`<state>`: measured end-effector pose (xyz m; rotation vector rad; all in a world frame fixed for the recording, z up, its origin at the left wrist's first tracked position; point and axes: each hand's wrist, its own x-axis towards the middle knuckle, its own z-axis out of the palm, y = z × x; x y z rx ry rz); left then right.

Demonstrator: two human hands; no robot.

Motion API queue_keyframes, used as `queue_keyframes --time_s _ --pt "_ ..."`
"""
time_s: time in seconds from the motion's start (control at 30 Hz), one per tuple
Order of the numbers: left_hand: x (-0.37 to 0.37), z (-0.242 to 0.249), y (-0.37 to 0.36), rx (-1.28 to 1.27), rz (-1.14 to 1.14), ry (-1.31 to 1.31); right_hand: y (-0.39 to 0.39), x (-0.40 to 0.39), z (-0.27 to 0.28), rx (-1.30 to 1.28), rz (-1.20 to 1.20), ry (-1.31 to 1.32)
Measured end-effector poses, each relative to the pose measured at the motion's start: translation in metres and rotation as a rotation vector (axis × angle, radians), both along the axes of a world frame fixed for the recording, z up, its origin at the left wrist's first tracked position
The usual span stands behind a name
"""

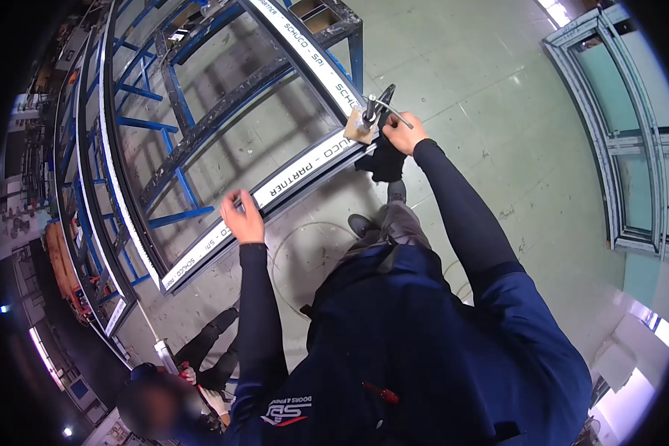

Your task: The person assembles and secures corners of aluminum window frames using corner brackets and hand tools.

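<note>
A frame bar (pixel 297 172) with white printed film lies across the stand in front of me. My left hand (pixel 243 218) is over this bar, its fingers loosely bent and apart, with nothing visible in them. At the bar's right corner, a clamp (pixel 371 110) with a metal cross handle bears on a small wooden block (pixel 361 128). My right hand (pixel 404 134) is closed just beside the clamp. A black cloth-like thing (pixel 385 162) hangs right under that hand; what the fingers grip is hidden.
Blue metal stands (pixel 184 182) carry the frame. Another long frame (pixel 97 245) lies further left. A co-worker (pixel 160 398) with gloved hands holds a long tool (pixel 163 349) at lower left. More framed panels (pixel 632 141) lean at right. A hose (pixel 276 260) loops on the floor.
</note>
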<state>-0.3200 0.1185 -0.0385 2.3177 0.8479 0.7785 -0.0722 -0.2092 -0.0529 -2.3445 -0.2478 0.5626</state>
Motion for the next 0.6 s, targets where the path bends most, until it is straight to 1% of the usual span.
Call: queue_keyframes --time_s 0.1,0.13,0.17,0.23,0.33,0.37,0.43,0.53,0.6 --pt "0.024 -0.019 0.017 -0.026 0.038 0.131 -0.004 0.003 0.004 0.002 -0.006 0.080" --pt "0.024 -0.025 0.015 0.070 0.075 0.304 -0.007 0.003 -0.004 0.055 -0.032 0.106" --pt "0.028 -0.018 0.010 0.047 0.089 0.353 -0.011 0.004 -0.020 0.107 -0.060 0.133" --pt "0.035 -0.006 0.001 0.001 0.119 0.458 -0.016 0.008 -0.031 0.174 -0.096 0.173" --pt "0.036 -0.012 0.001 0.051 0.127 0.452 -0.015 0.007 -0.037 0.239 -0.125 0.185" --pt "0.036 -0.012 0.002 0.063 0.123 0.452 -0.013 0.009 -0.038 0.213 -0.122 0.197" --pt "0.036 -0.013 0.001 0.072 0.125 0.435 -0.006 0.002 -0.007 0.097 -0.114 0.092" --pt "0.033 -0.011 -0.002 0.040 0.130 0.470 0.000 -0.003 -0.003 0.041 -0.115 -0.030" --pt "0.033 -0.013 0.002 0.024 0.129 0.496 -0.013 -0.002 -0.009 -0.111 -0.095 -0.109"
